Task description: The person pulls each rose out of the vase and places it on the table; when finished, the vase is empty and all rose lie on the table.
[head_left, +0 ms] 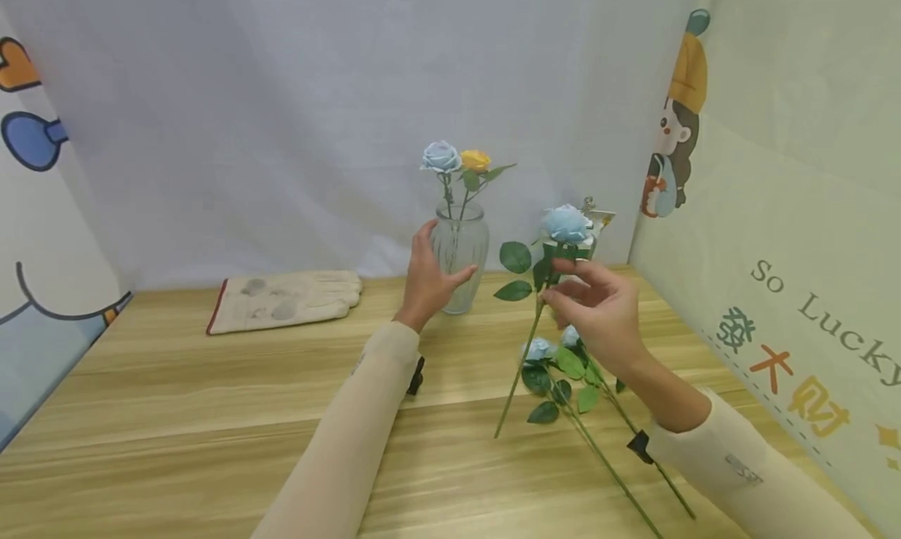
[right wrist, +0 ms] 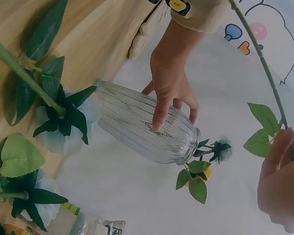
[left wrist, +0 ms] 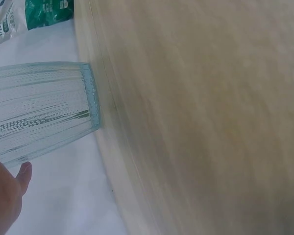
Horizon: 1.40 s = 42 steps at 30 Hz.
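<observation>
A clear ribbed glass vase (head_left: 470, 249) stands upright near the table's back edge, with a blue rose (head_left: 441, 157) and a yellow rose (head_left: 475, 160) in it. My left hand (head_left: 429, 281) holds its side, thumb across the front; the right wrist view shows the fingers around the glass (right wrist: 137, 120). To the right, my right hand (head_left: 601, 308) pinches the green stem of another blue rose (head_left: 566, 224) just under the bloom. That stem slants down to the left, apart from the vase. Only part of the left hand (left wrist: 5, 196) shows in the left wrist view.
Two more blue roses (head_left: 540, 349) lie on the wooden table (head_left: 211, 422) below the right hand. A pale work glove (head_left: 288, 300) lies at the back left. Behind the held rose, a green-and-white package (left wrist: 46, 12) stands by the white backdrop, partly hidden in the head view.
</observation>
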Tool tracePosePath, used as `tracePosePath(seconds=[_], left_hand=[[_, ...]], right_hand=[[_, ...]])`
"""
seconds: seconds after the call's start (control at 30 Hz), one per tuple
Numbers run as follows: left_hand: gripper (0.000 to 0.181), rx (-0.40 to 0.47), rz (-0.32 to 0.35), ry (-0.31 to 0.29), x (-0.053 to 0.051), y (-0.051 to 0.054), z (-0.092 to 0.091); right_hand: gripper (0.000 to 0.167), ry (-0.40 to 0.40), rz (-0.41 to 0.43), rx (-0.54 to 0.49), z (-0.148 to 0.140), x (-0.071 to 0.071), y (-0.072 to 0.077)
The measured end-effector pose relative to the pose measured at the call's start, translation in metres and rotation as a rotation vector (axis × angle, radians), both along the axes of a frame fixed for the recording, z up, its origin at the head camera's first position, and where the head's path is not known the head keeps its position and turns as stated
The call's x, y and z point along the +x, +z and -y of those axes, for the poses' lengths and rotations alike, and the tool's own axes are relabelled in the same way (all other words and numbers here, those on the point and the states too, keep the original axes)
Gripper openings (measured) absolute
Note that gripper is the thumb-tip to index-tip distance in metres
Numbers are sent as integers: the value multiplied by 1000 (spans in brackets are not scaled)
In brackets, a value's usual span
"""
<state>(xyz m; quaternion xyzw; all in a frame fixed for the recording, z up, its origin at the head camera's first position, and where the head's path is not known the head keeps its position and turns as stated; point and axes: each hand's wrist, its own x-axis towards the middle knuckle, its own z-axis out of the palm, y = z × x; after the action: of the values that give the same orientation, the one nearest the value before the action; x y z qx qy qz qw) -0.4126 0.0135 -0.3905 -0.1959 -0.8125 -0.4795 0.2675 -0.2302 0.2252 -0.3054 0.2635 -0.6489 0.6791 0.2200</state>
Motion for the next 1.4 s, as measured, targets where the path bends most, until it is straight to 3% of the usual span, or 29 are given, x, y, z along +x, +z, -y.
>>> tracePosePath(seconds=[0.17,0.37,0.73,0.97,1.2,1.4], left_hand=[[100,3,6,-1,0,0,0],[100,1,18,-7,0,0,0],[100,0,17,-7,1,1,0],[100,3,16,-7,2,2,0],[100,3,20,-3,2,3,0],[99,0,14,1,3,3,0]], right_hand=[[36,42,77,88,-5,0,-8],[37,90,179,120,-8,0,-20],[35,34,454,326,-2,1,-37],[40,67,507,414,-2,-2,-44],[36,166,540,510,-4,-4,-50],[37,170,546,562,-4,-7,-53]])
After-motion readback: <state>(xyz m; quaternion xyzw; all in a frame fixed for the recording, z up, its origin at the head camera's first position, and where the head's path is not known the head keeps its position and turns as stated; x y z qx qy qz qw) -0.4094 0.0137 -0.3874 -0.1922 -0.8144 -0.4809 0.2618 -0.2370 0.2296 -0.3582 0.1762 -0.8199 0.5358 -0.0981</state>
